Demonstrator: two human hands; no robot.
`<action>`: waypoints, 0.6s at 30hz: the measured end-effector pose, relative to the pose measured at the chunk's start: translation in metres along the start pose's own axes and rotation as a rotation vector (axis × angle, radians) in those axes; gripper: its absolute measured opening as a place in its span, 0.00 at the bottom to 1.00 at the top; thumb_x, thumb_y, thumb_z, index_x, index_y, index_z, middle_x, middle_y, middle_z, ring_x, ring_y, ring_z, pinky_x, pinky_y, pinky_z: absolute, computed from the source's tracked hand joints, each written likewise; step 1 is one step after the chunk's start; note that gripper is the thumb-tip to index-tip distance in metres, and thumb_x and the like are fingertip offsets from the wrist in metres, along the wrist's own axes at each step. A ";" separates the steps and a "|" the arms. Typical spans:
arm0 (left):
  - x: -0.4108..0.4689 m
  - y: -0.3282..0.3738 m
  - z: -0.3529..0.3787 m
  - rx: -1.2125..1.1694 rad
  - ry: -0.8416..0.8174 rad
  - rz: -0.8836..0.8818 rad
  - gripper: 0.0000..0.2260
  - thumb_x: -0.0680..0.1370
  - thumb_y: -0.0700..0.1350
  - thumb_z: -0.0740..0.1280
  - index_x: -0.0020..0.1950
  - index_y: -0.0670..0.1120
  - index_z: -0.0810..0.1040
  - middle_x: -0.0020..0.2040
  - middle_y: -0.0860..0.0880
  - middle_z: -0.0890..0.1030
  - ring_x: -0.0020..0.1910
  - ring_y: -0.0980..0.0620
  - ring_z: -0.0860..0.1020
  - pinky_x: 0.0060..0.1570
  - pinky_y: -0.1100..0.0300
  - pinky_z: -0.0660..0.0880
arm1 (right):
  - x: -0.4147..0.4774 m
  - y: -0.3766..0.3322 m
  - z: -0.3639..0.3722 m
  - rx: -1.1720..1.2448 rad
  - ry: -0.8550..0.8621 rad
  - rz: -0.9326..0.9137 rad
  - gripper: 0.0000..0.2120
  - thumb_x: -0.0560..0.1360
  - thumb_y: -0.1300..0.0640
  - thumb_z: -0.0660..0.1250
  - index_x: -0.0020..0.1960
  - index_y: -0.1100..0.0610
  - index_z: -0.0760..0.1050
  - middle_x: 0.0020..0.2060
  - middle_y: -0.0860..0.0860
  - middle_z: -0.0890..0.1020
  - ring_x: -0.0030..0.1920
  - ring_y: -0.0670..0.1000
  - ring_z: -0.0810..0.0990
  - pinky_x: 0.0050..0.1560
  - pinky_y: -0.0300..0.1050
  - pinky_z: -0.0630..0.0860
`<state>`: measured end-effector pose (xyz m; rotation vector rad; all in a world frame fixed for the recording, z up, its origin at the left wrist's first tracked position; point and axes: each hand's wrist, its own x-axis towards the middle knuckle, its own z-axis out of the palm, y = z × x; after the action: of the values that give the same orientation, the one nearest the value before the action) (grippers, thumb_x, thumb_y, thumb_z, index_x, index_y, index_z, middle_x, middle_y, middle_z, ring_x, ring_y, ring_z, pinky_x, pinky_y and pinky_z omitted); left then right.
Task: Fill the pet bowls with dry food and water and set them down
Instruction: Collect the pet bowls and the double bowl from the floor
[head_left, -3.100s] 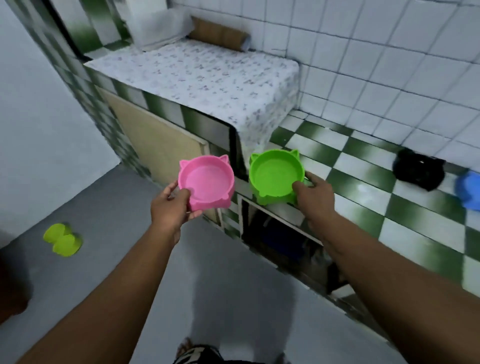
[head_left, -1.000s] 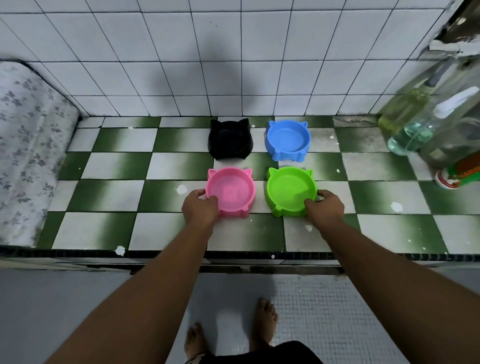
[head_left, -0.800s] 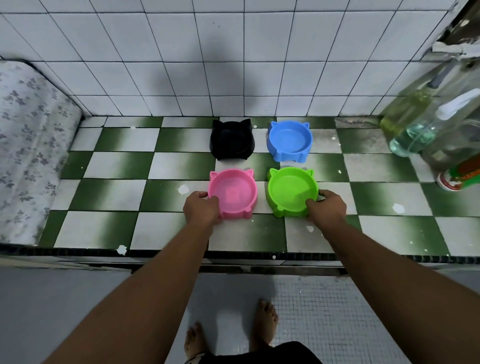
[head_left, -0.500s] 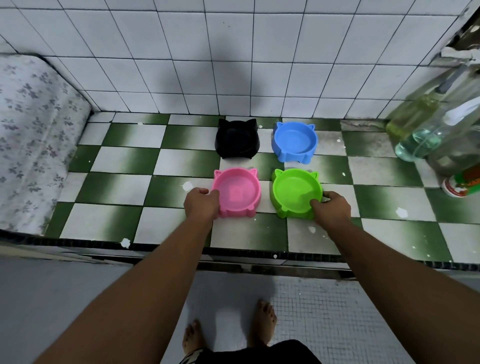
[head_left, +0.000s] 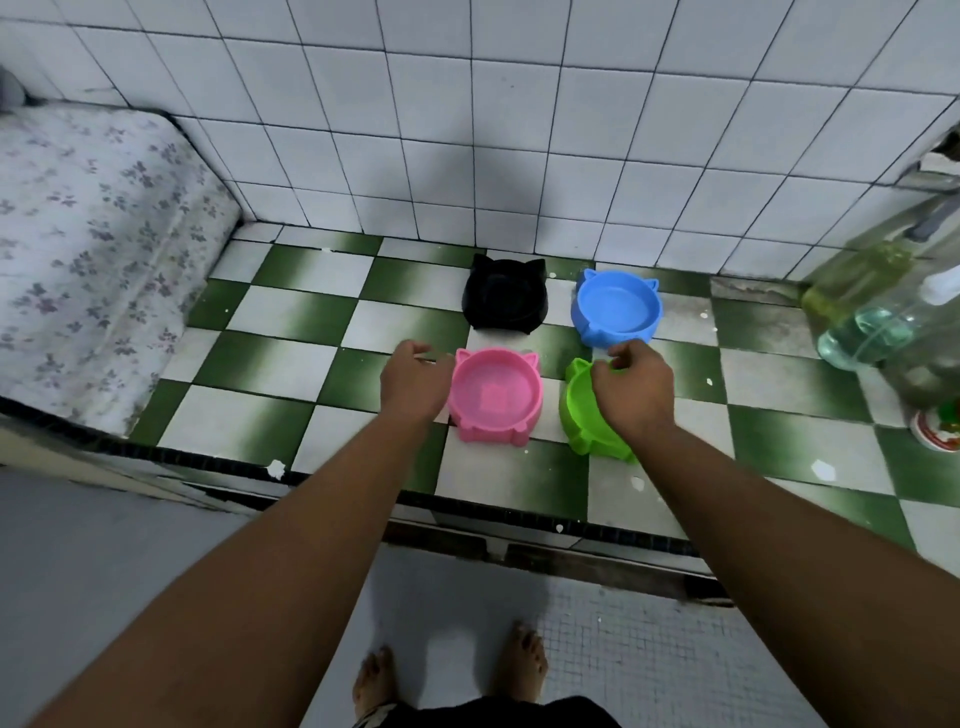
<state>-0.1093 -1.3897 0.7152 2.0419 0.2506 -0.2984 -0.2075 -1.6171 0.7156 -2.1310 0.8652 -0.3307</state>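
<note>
The left hand (head_left: 415, 382) hangs with loosely curled fingers just beside the pink bowl's (head_left: 496, 397) left rim, holding nothing. The right hand (head_left: 631, 387) covers much of the green bowl (head_left: 582, 415), its fingers curled at the far rim; whether they pinch it I cannot tell. Both bowls sit mid-frame on a green-and-white checkered counter (head_left: 291, 358). Behind them stand a black bowl (head_left: 505, 301) and a blue bowl (head_left: 615, 309), near the white tiled wall (head_left: 519, 130). A flowered cloth (head_left: 88, 234) lies at left and bottles (head_left: 872, 312) stand at right. Bare feet (head_left: 524, 660) stand on the floor at bottom.
</note>
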 end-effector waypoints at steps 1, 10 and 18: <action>-0.001 0.001 -0.005 -0.003 -0.017 0.012 0.16 0.79 0.48 0.70 0.66 0.47 0.75 0.57 0.49 0.79 0.53 0.50 0.77 0.51 0.58 0.71 | 0.000 -0.010 0.006 0.010 -0.037 -0.038 0.10 0.74 0.57 0.69 0.54 0.60 0.78 0.48 0.54 0.81 0.47 0.53 0.78 0.49 0.42 0.72; -0.003 -0.014 -0.095 -0.042 0.156 0.056 0.13 0.79 0.52 0.71 0.61 0.50 0.78 0.44 0.55 0.79 0.42 0.53 0.79 0.41 0.60 0.74 | -0.016 -0.099 0.077 -0.023 -0.297 -0.370 0.15 0.75 0.55 0.70 0.60 0.57 0.77 0.52 0.53 0.80 0.52 0.53 0.79 0.55 0.49 0.76; -0.020 -0.080 -0.218 -0.164 0.389 -0.048 0.08 0.78 0.53 0.72 0.54 0.52 0.79 0.45 0.48 0.81 0.40 0.49 0.79 0.44 0.56 0.75 | -0.083 -0.191 0.161 0.049 -0.534 -0.498 0.14 0.76 0.51 0.69 0.59 0.55 0.77 0.50 0.50 0.81 0.49 0.51 0.79 0.52 0.44 0.74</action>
<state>-0.1300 -1.1613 0.7544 1.9192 0.5460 0.0924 -0.0995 -1.3812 0.7606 -2.2105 0.0175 -0.0183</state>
